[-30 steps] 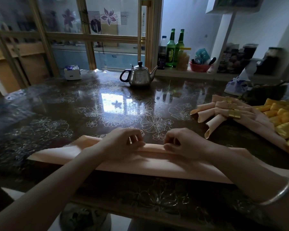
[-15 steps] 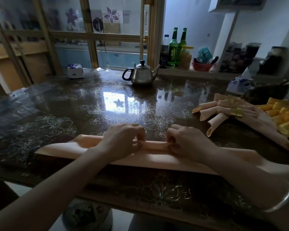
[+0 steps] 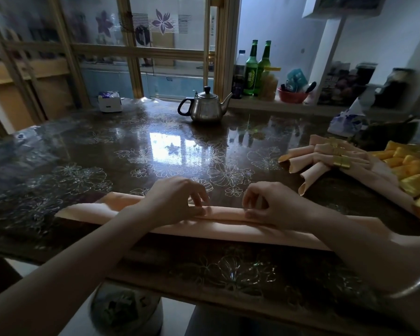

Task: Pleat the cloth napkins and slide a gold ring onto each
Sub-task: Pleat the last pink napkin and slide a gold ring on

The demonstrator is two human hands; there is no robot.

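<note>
Now the left hand [image 3: 174,202] and right hand [image 3: 275,204] pinch the napkin [image 3: 228,230] at its far fold, fingers curled; bare table [image 3: 121,151] lies beyond the fingertips, ringed napkins [image 3: 320,157] to their right.

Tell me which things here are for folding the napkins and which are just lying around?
For the job: peach napkin, pinched by the left hand and right hand; finished napkins; gold rings.
Just lying about: teapot; green bottles; tissue pack; red bowl.
</note>
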